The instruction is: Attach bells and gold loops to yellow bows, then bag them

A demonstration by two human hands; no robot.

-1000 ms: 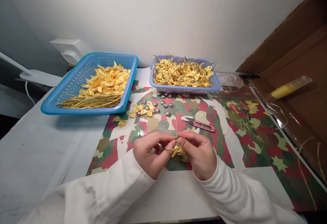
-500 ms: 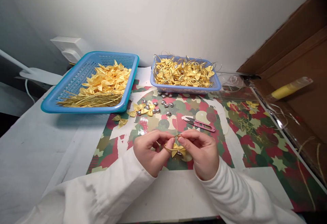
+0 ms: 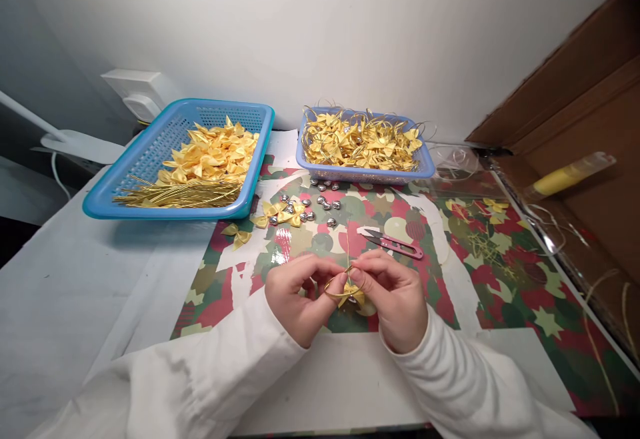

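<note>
My left hand (image 3: 304, 297) and my right hand (image 3: 393, 297) meet at the front middle of the table, thumbs and forefingers pinched. Between them they grip a gold cord (image 3: 336, 294), bent into a loop, with one end sticking up past the fingertips. Just under the loop hangs a yellow ribbon bow (image 3: 346, 300) with a small silver bell (image 3: 353, 299), partly hidden by the cord and fingers. Pink-handled thread snips (image 3: 395, 245) lie beyond my right hand. Several silver bells (image 3: 327, 205) and loose yellow bows (image 3: 239, 235) are scattered farther back.
At the back left, a blue basket (image 3: 100, 204) holds yellow bows and a bundle of gold cords (image 3: 185, 193). Another blue basket (image 3: 360, 173) holds looped bows against the wall. Cord scraps (image 3: 493, 252) lie on the right, near a cardboard panel (image 3: 585, 105).
Both hands keep their pinch on the gold cord, with only a slight shift of the fingers and loop. The whole view has moved a few pixels.
</note>
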